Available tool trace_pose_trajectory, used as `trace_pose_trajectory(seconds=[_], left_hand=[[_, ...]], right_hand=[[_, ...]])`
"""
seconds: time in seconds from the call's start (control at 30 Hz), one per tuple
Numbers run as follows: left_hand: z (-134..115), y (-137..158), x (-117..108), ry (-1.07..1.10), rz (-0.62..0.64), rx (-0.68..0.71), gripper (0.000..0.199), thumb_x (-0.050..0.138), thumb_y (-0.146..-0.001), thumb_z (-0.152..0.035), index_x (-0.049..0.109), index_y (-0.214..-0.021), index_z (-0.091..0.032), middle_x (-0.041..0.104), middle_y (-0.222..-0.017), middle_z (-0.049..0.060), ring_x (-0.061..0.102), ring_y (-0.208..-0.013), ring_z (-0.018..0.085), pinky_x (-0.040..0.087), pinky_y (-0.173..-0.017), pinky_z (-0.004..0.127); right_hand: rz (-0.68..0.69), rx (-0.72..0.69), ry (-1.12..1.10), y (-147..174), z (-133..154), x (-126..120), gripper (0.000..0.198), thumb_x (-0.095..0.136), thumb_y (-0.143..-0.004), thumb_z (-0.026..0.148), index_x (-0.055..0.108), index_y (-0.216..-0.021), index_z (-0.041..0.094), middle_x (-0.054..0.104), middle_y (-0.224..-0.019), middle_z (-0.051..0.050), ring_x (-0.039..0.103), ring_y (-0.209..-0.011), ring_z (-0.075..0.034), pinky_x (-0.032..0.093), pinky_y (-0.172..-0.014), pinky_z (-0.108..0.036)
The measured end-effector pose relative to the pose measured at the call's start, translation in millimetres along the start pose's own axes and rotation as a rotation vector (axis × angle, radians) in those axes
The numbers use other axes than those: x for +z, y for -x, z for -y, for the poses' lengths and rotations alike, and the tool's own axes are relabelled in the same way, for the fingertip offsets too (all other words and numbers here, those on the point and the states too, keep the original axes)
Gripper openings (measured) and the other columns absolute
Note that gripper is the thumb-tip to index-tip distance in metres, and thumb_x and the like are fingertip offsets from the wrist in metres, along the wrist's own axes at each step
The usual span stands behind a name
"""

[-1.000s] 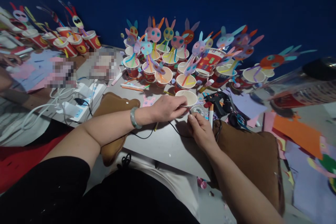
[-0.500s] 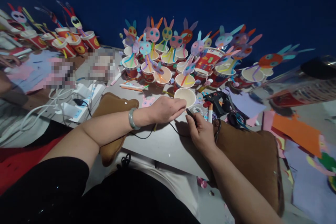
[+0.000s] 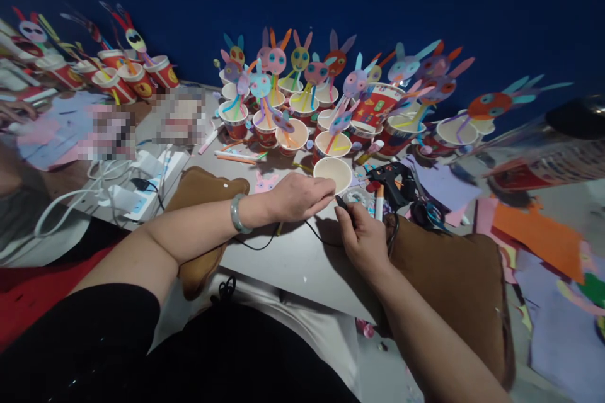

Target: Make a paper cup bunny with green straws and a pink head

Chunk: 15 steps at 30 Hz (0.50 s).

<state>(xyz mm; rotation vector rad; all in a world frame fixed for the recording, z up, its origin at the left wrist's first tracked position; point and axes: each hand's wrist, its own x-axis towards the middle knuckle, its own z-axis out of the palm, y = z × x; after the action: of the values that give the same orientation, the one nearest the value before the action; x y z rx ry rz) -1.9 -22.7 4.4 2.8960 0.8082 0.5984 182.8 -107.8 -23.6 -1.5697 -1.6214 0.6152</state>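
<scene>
A paper cup (image 3: 333,170) faces me with its pale inside showing; its lower wall is hidden behind my left hand. My left hand (image 3: 302,196), with a bracelet at the wrist, is closed around the near side of the cup. Close beside it, my right hand (image 3: 362,233) grips a small black pointed tool (image 3: 341,203), its tip by the cup's wall and my left fingertips. Most of this tool is covered by my fingers. A thin black cord (image 3: 324,240) runs across the table below both hands.
Paper cups with rabbit-faced figures (image 3: 261,85) crowd the table's back. A black glue gun (image 3: 390,179) lies right of the cup. Brown cushions (image 3: 449,289) flank my forearms. A power strip (image 3: 151,192) with white cables sits left; another person's hand (image 3: 16,112) shows far left.
Both hands keep nearly the same pose at the cup. The view has shifted very slightly.
</scene>
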Motion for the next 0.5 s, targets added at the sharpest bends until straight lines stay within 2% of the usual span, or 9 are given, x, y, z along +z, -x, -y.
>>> trace_pose_trajectory(seconds=[0.07, 0.1, 0.2, 0.27, 0.3, 0.43, 0.5], left_hand=[[-0.1, 0.1, -0.2, 0.014, -0.005, 0.003, 0.028, 0.040, -0.102, -0.033, 0.060, -0.093, -0.017, 0.069, -0.078, 0.005, 0.064, -0.070, 0.017, 0.034, -0.057, 0.029], [0.1, 0.1, -0.2, 0.020, -0.006, 0.004, 0.027, 0.040, -0.102, -0.032, 0.060, -0.093, -0.017, 0.070, -0.079, 0.005, 0.064, -0.070, 0.017, 0.035, -0.058, 0.029], [0.7, 0.1, 0.5, 0.017, 0.003, -0.007, 0.026, 0.041, -0.101, -0.031, 0.061, -0.094, -0.017, 0.070, -0.079, 0.006, 0.064, -0.070, 0.017, 0.035, -0.058, 0.029], [0.8, -0.1, 1.1, 0.005, 0.018, -0.012, 0.026, 0.041, -0.101, -0.032, 0.061, -0.094, -0.016, 0.070, -0.079, 0.006, 0.064, -0.069, 0.018, 0.034, -0.057, 0.030], [0.7, -0.3, 1.2, -0.002, 0.025, -0.011, 0.026, 0.041, -0.101, -0.032, 0.061, -0.094, -0.016, 0.069, -0.079, 0.007, 0.064, -0.069, 0.018, 0.033, -0.057, 0.030], [-0.9, -0.6, -0.3, -0.005, 0.027, 0.005, 0.027, 0.041, -0.102, -0.032, 0.061, -0.093, -0.016, 0.069, -0.078, 0.006, 0.064, -0.069, 0.017, 0.032, -0.057, 0.029], [-1.3, -0.2, -1.1, 0.008, 0.017, 0.012, 0.026, 0.042, -0.101, -0.032, 0.061, -0.094, -0.016, 0.070, -0.079, 0.006, 0.063, -0.070, 0.017, 0.033, -0.058, 0.028]], right_hand=[[-0.006, -0.001, 0.009, -0.2, 0.2, -0.3, 0.036, 0.057, -0.092, 0.052, 0.049, -0.071, 0.024, 0.042, -0.057, 0.004, 0.036, -0.053, -0.013, 0.027, -0.054, -0.029], [0.028, 0.022, -0.053, -0.7, 0.4, 0.0, 0.038, 0.056, -0.092, 0.053, 0.047, -0.070, 0.024, 0.042, -0.056, 0.004, 0.036, -0.053, -0.013, 0.027, -0.053, -0.028], [0.244, 0.189, -0.375, -2.5, 0.8, 1.9, 0.044, 0.049, -0.094, 0.062, 0.041, -0.071, 0.026, 0.036, -0.051, 0.007, 0.031, -0.046, -0.012, 0.025, -0.046, -0.026], [0.311, 0.261, -0.465, -2.7, 0.8, 3.0, 0.046, 0.046, -0.095, 0.065, 0.039, -0.072, 0.026, 0.034, -0.049, 0.008, 0.028, -0.044, -0.011, 0.022, -0.044, -0.026], [0.281, 0.246, -0.424, -2.5, 0.9, 3.1, 0.046, 0.048, -0.094, 0.065, 0.040, -0.071, 0.026, 0.035, -0.050, 0.008, 0.029, -0.045, -0.011, 0.023, -0.045, -0.026], [0.012, 0.048, -0.073, -0.5, 1.4, 2.0, 0.043, 0.059, -0.090, 0.058, 0.045, -0.068, 0.024, 0.039, -0.055, 0.005, 0.034, -0.053, -0.012, 0.027, -0.053, -0.028], [0.017, 0.060, -0.087, -0.3, 1.9, 1.5, 0.043, 0.059, -0.090, 0.059, 0.047, -0.069, 0.024, 0.040, -0.055, 0.005, 0.034, -0.053, -0.012, 0.028, -0.053, -0.028]])
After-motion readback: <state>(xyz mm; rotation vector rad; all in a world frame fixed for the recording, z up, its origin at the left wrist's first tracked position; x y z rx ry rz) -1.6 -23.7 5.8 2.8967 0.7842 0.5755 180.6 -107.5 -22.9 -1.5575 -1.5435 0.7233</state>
